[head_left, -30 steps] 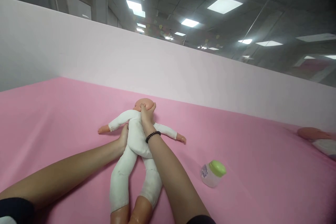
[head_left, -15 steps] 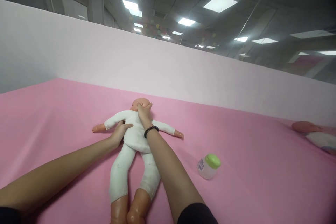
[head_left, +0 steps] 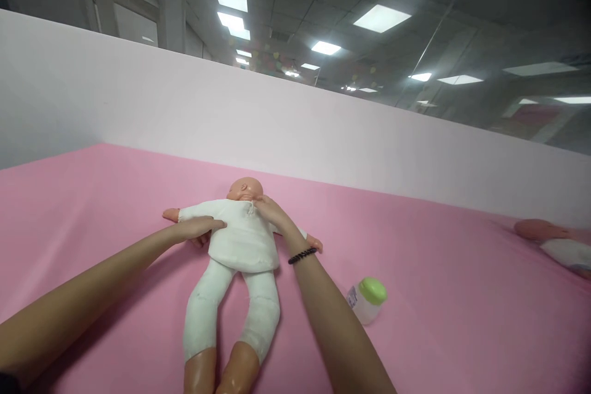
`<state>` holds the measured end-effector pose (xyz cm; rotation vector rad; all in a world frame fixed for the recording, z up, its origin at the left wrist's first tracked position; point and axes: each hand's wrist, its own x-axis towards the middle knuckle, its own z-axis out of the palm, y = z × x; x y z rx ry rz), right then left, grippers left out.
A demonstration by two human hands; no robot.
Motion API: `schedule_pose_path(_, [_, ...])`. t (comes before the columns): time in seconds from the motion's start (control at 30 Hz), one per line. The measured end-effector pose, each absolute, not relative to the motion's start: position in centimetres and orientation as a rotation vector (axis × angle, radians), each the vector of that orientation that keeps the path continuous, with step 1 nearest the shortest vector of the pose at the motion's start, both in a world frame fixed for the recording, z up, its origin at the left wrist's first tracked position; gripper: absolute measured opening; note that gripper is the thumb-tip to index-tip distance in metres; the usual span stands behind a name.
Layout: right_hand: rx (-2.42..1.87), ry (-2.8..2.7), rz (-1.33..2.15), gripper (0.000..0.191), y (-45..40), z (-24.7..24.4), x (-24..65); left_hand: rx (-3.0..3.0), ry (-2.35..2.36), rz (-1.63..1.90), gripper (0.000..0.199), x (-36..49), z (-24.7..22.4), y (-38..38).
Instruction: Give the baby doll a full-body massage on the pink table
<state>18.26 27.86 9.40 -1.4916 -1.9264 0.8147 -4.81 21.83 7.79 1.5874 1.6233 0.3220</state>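
Observation:
A baby doll (head_left: pixel 244 237) with a white cloth body lies on its back on a pink surface, head toward the white wall and turned to the left. My left hand (head_left: pixel 198 231) is at the doll's side under its left-lying arm, thumb on the chest and the other fingers curled beside and partly under the body. My right hand (head_left: pixel 271 209), with a black coiled band on the wrist, touches the doll at the neck and shoulder on the right; its fingertips are partly hidden. My right forearm crosses near the doll's other arm.
A clear jar with a green lid (head_left: pixel 373 290) stands right of my right forearm. Another doll (head_left: pixel 540 229) lies at the far right edge. Behind the pink surface (head_left: pixel 438 295) rises a low white wall (head_left: pixel 277 129).
My right hand has moved off the doll's head and down to its neck and shoulder. My left hand has shifted slightly left, and the doll's torso is a little tilted differently.

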Motion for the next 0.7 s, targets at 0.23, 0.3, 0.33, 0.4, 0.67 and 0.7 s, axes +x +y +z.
schedule_pose_path(0.23, [-1.376,-2.087,0.836,0.023,25.4,11.3,21.1,1.937,1.835,0.075,0.053,-4.8,10.2,21.9])
schedule_pose_path(0.3, [-1.335,-2.147,0.791,0.025,25.5,11.1,20.9,2.125,2.0,0.09,0.041,-3.8,11.5,22.0])
schedule_pose_path(0.33, [-1.322,-2.163,0.778,0.026,25.7,11.0,20.7,2.217,2.041,0.146,0.035,-3.1,12.2,22.0])
schedule_pose_path(0.4, [-1.295,-2.177,0.76,0.027,26.3,10.8,20.2,2.383,2.023,0.282,0.029,-1.4,13.2,22.3])
schedule_pose_path(0.67, [-1.239,-2.236,0.486,0.026,27.9,10.2,18.6,2.551,1.761,0.315,0.031,2.9,12.3,24.4])
schedule_pose_path(0.7, [-1.231,-2.249,0.451,0.026,27.9,9.9,18.5,2.564,1.755,0.321,0.03,2.9,12.1,24.4])
